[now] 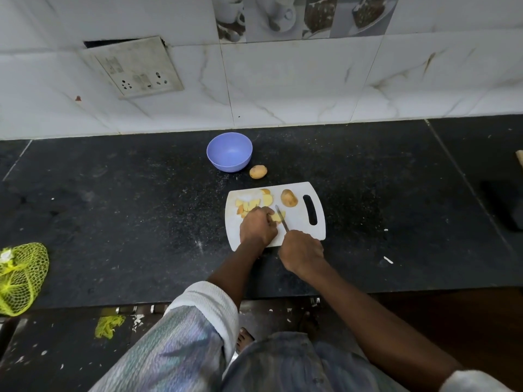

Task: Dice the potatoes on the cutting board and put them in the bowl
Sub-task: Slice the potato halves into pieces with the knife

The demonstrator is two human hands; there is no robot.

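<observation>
Black speckled counter (141,193) runs w/ a white marble-look tile wall (283,89) behind it, and a grubby switch plate (133,66) sits on that wall at upper left. White cutting board (317,230) lies near the middle of the counter, handle slot to the right.

My left hand (257,227) is down on the board, fingers curled over a potato piece (276,217), pinning it in place. My right hand (301,251) is wrapped around the knife handle; handle itself is hidden in my fist. Knife blade (281,219) points away from me and sits right against the piece I'm holding, just to the right of my left fingers.

Cut potato pieces (252,205) are piled on the far-left part of the board, just beyond my left knuckles. One uncut potato (289,198) rests on the board near the handle slot. Another whole potato (258,172) is off the board, on the counter, just beside the blue bowl (229,151). Bowl stands beyond the board, close to the wall; nothing visible inside it.

Yellow mesh bag (19,278) sits at the counter's left edge, well apart from everything else.
</observation>
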